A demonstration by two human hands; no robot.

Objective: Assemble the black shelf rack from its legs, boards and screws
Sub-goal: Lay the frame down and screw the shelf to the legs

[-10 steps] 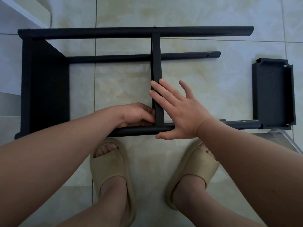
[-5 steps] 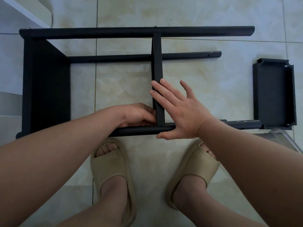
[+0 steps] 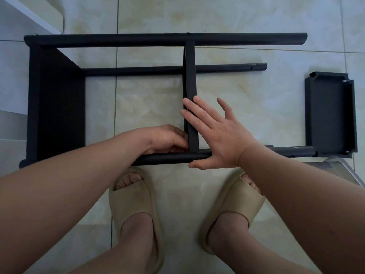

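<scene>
On pale floor tiles [image 3: 237, 16], the black rack's narrow middle board [image 3: 190, 76] runs away from the person, meeting the near black tubular leg [image 3: 167, 158]. The left hand [image 3: 167, 139] curls there, contents hidden. The right hand [image 3: 221, 139] presses the board, flat-fingered.

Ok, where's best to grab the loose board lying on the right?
Pinch the loose board by the raised rim of its right side, from above: it lies hollow side up, that lip stands free, while its near-left corner meets the near leg.
</scene>
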